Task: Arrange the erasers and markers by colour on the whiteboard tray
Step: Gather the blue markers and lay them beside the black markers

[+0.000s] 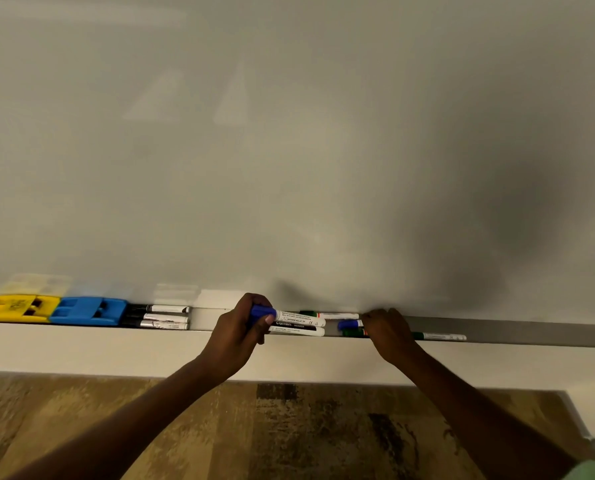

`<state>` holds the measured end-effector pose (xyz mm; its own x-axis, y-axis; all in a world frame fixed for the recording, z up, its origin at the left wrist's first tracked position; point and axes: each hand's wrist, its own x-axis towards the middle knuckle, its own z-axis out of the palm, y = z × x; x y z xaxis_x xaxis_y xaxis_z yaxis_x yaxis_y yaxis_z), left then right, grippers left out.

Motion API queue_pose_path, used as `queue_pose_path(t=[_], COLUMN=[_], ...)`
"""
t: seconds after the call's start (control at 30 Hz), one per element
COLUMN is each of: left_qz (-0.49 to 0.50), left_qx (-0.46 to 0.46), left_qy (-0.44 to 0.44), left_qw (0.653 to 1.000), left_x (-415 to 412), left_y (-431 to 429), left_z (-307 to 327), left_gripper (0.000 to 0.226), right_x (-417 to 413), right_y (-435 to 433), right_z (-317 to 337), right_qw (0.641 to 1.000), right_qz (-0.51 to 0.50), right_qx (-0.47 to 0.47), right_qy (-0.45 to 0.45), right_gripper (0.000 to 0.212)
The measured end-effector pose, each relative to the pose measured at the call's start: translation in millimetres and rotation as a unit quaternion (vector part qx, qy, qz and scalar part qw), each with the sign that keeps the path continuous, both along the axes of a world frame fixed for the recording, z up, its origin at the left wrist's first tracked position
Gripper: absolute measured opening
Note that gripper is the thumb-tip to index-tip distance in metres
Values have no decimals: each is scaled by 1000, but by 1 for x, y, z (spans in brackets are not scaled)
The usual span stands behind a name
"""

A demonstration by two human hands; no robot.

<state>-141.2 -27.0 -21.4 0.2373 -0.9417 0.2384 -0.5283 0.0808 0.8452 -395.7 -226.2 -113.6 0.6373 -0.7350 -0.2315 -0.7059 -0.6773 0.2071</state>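
On the grey whiteboard tray [517, 330], a yellow eraser [19, 308] sits at the far left with a blue eraser [88, 310] beside it. Three black markers [157, 318] lie stacked right of the blue eraser. My left hand [244, 332] grips two markers by their left ends, a blue-capped marker [289, 317] above a black-labelled one [298, 330]. My right hand [388, 332] closes over a second blue-capped marker [349, 323]. Green markers [327, 314] lie behind, under and right of that hand [441, 337].
The blank whiteboard [289, 150] fills the upper view, with my shadow on its right side. A white wall strip [81, 348] runs below the tray, and wood-pattern floor [289, 427] lies under it. A bare stretch of tray [206, 318] separates the black markers from my left hand.
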Motion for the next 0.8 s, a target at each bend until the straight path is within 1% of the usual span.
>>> queue_pose_path(t=[0.1, 0.23, 0.33, 0.47, 0.67, 0.73, 0.8], left_qz=[3, 13, 18, 22, 18, 19, 18], left_qx=[1, 2, 4, 7, -3, -3, -1], left_qy=[-4, 0, 9, 12, 4, 9, 8], left_qw=[1000, 1000, 1000, 1000, 1000, 1000, 1000], left_x=[2, 4, 5, 6, 8, 10, 11], left_y=[2, 5, 7, 9, 11, 12, 13], left_z=[0, 1, 1, 2, 3, 3, 3], left_gripper=[6, 5, 3, 6, 4, 3, 3], right_x=[2, 4, 5, 7, 21, 23, 23], right_y=[-3, -6, -7, -9, -10, -9, -7], right_z=[-2, 0, 3, 11, 27, 30, 33], right_qw=[1000, 1000, 999, 994, 976, 976, 982], right_qz=[13, 15, 16, 19, 30, 26, 19], right_qx=[-8, 0, 2, 19, 54, 49, 47], right_qy=[14, 20, 41, 110, 207, 208, 184], right_gripper=[21, 30, 30, 26, 41, 39, 36])
